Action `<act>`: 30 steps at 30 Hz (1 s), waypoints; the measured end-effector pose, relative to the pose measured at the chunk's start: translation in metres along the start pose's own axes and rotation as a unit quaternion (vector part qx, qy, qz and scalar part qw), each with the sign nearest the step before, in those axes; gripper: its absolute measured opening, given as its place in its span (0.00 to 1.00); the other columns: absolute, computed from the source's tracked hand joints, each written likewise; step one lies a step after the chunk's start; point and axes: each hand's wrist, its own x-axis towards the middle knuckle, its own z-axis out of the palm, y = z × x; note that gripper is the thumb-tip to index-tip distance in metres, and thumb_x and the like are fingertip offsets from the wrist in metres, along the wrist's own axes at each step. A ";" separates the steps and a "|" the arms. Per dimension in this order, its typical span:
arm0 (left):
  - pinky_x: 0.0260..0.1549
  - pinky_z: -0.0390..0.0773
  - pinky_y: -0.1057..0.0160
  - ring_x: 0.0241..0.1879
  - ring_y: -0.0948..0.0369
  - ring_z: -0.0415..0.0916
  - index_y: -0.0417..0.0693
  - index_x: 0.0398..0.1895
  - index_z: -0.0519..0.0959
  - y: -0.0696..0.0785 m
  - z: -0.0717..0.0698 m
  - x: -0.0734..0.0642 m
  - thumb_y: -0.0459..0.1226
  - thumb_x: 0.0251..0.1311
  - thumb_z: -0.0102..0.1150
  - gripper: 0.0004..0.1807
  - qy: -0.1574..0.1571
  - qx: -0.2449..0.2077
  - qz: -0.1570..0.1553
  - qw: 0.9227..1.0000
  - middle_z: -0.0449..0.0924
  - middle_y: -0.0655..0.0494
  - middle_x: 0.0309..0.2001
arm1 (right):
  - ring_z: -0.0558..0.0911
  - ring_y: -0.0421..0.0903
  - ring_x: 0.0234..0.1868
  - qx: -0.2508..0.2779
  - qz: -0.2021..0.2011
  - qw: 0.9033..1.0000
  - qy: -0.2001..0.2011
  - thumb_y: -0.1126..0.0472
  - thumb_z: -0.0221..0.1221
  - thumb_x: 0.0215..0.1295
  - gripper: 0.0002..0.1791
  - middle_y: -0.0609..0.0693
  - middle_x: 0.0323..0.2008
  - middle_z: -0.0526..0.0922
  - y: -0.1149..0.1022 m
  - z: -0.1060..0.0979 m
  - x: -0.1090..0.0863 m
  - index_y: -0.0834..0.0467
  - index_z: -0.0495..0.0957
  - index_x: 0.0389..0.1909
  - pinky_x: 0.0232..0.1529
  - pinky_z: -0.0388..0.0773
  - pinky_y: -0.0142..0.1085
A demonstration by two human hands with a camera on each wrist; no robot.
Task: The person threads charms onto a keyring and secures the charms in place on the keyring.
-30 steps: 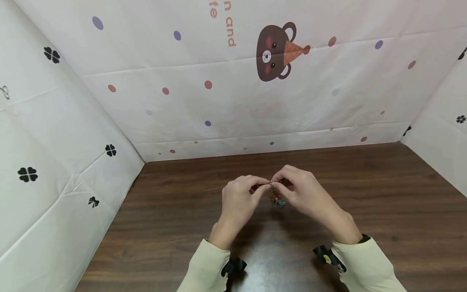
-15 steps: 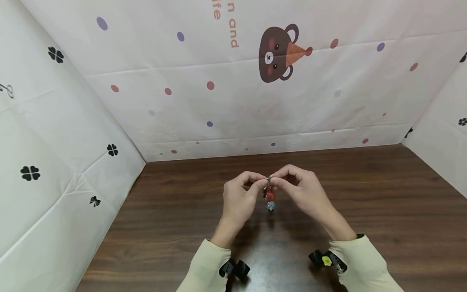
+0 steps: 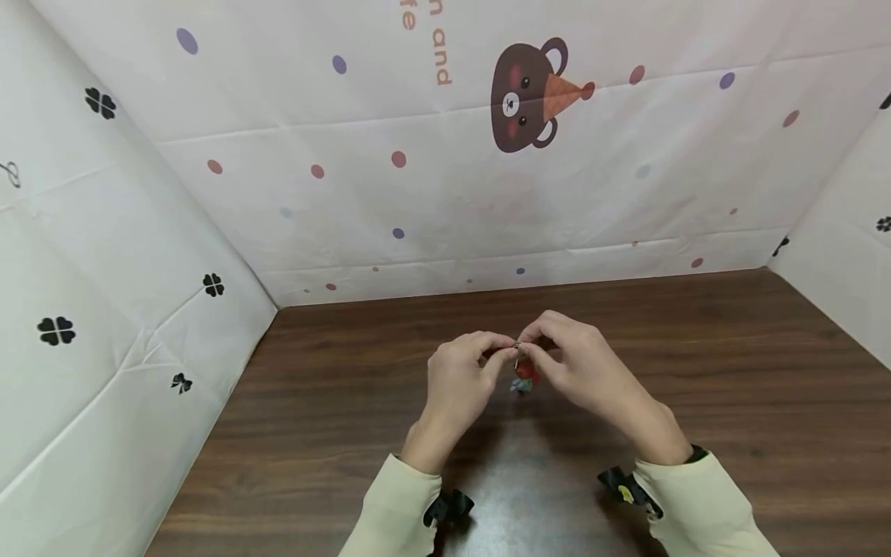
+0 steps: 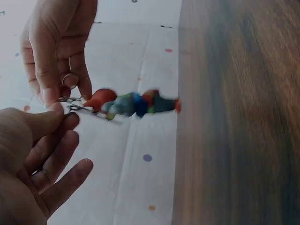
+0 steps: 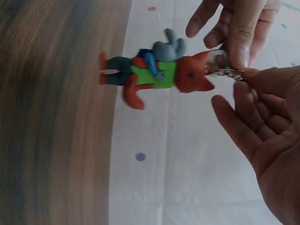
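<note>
A keychain [image 3: 525, 369] hangs between the two hands over the table. Its figure is an orange fox [image 5: 161, 79] in a green vest with a grey rabbit [image 5: 165, 51] clinging to it. At the fox's head is a metal chain [image 5: 228, 72], and a metal ring [image 4: 70, 80] shows beside the right fingers in the left wrist view. My left hand [image 3: 455, 383] pinches the metal end between thumb and index finger. From the other side my right hand [image 3: 588, 367] pinches the same end. The fingertips nearly meet and partly hide the metal parts.
Beneath the hands is a dark brown wooden table [image 3: 334, 433]. A white cloth backdrop [image 3: 445, 201] with dots and a bear print stands behind it. A white cloth side wall [image 3: 104, 433] with clover prints rises at the left, another at the right.
The hanging figure has swung and turned between the frames. Half a second ago it hung a little more to the left; now it lies closer under the right fingers. Both hands keep their pinch.
</note>
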 end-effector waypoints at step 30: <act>0.28 0.75 0.66 0.35 0.63 0.85 0.51 0.37 0.91 0.001 -0.001 0.001 0.40 0.67 0.74 0.03 0.019 -0.204 -0.145 0.968 0.89 0.65 0.34 | 0.89 0.46 0.36 0.159 0.162 0.973 0.038 0.67 0.69 0.71 0.03 0.49 0.39 0.90 -0.004 0.005 0.000 0.58 0.86 0.42 0.40 0.86 0.38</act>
